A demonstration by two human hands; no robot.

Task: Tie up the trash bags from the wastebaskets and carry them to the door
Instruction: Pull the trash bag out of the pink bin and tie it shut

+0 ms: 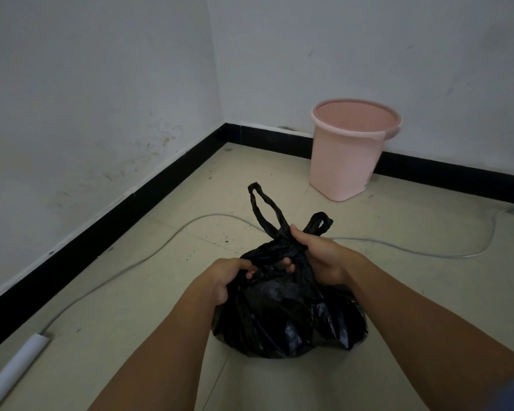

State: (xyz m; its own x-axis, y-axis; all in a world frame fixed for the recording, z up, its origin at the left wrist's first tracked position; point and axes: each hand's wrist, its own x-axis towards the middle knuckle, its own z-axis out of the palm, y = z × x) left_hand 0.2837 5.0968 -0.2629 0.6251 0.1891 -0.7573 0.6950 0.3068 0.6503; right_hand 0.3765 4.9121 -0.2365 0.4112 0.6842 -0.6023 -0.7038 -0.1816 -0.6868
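Two forearms reach in from the bottom edge, elbows cut off. The black trash bag (291, 315) sits on the floor tiles, its contents hidden. The left hand (226, 277) pinches gathered plastic at the neck; the right hand (318, 256) grips the handle loops, seemingly at a knot, fingertips buried in folds. The pink wastebasket (350, 149) stands against the far baseboard, looking unlined.

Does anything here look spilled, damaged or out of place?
Nothing looks spilled. A loose grey cable snakes across the floor behind the black trash bag, and a white tube lies by the baseboard. The left wall is scuffed, and dark specks dot the floor. The pink wastebasket stands upright, unlined.
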